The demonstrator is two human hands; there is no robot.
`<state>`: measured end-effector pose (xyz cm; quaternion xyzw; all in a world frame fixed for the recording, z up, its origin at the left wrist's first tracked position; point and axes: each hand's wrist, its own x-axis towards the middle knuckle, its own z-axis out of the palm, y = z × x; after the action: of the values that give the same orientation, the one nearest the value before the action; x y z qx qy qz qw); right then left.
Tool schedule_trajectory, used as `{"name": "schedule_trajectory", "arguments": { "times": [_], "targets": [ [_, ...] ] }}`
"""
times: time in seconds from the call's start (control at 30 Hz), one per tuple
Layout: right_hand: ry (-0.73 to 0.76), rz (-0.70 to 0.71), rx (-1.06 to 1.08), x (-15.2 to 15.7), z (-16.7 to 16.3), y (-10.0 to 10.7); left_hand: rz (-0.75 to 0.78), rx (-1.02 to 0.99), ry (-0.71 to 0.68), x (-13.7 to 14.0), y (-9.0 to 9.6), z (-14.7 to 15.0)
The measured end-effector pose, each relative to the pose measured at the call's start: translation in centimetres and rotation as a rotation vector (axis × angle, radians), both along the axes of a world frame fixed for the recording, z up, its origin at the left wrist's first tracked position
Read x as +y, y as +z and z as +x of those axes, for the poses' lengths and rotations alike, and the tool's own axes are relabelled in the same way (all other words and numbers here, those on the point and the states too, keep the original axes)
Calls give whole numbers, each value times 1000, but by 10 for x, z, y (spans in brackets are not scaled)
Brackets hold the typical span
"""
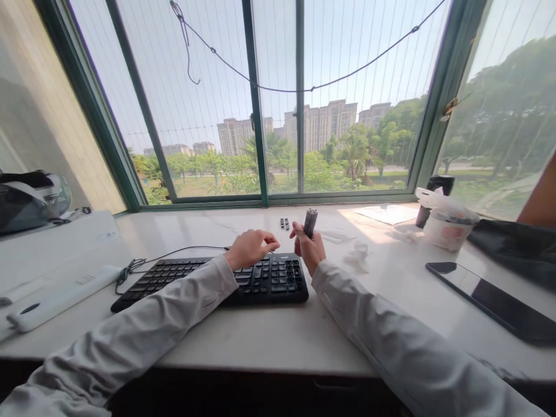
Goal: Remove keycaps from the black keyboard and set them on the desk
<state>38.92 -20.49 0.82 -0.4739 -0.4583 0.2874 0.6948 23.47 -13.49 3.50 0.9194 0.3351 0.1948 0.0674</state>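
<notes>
A black keyboard (pixel 243 292) lies on the white sill, with a thin cable running from its back. My left hand (pixel 249 249) hovers over its right half, fingers bent loosely and apart, with nothing visible between them. Beyond the right end of the keyboard, my right hand (pixel 310 248) is wrapped round a short dark grey tool (pixel 310 222) held upright, its blunt end showing above the fist. The tool's exact kind is unclear. Several small dark keycaps (pixel 284 223) sit in a group behind the keyboard.
Crumpled clear plastic (pixel 357 256) lies right of my right hand. Farther right are a black phone (pixel 490 298), a plastic-wrapped tub (pixel 449 229), a dark cylinder (pixel 438 185) and a black bag (pixel 516 249). A white box (pixel 61 255) stands left. Windows rise behind.
</notes>
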Motion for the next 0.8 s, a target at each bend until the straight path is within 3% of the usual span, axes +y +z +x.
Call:
{"name": "schedule_trajectory", "arguments": {
  "times": [0.1, 0.2, 0.6, 0.8],
  "targets": [
    [229, 90, 271, -6, -16, 2, -98, -90, -143, -18, -13, -8],
    [318, 119, 340, -12, -24, 5, -187, -173, -262, -27, -17, -9],
    [205, 26, 406, -23, -31, 10, -190, -217, -329, -37, -29, -10],
    [192, 94, 395, -26, -30, 14, -211, -232, -327, -37, -29, -12]
  ]
}}
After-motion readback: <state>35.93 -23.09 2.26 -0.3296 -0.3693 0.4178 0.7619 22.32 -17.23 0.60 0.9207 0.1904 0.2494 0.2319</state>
